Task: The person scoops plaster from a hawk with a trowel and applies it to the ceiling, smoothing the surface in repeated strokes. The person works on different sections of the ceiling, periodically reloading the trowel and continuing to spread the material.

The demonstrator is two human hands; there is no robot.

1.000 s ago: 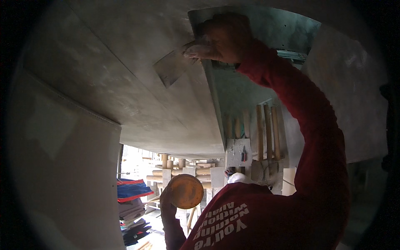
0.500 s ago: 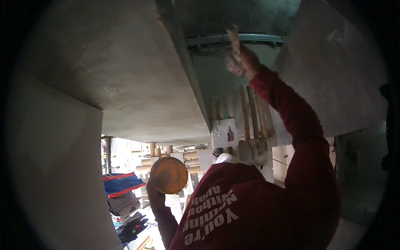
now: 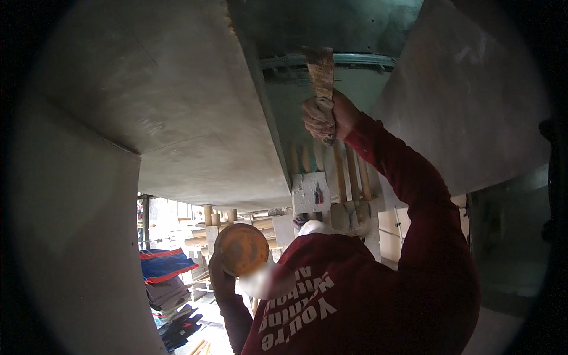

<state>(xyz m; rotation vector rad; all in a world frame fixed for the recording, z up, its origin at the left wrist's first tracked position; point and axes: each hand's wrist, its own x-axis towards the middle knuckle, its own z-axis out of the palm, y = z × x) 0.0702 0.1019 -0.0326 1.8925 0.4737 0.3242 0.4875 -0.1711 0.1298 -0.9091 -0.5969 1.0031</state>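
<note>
My right hand (image 3: pixel 320 120) is raised at the upper middle, its fingers wrapped round the handle of a putty knife (image 3: pixel 321 74). The knife's broad blade is caked with pale, brownish material and points upward. Its tip lies in front of a metal strip (image 3: pixel 361 59); I cannot tell whether they touch. Lower and to the left, my left hand (image 3: pixel 221 273) grips a round orange tub (image 3: pixel 242 250) by its side. The tub's stained, roughly circular face is toward me, and any contents are hidden. Both arms wear dark red sleeves.
Smooth grey plastered surfaces (image 3: pixel 165 77) spread over the left, with another slanted grey panel (image 3: pixel 455 100) at the right. Wooden poles (image 3: pixel 353 174) and a pale board (image 3: pixel 310 192) show below my right hand. Blue and red bags (image 3: pixel 163 264) lie at lower left.
My right hand has come down and slightly left with the putty knife, whose blade now shows broadside. My left hand still holds the tub in nearly the same place.
</note>
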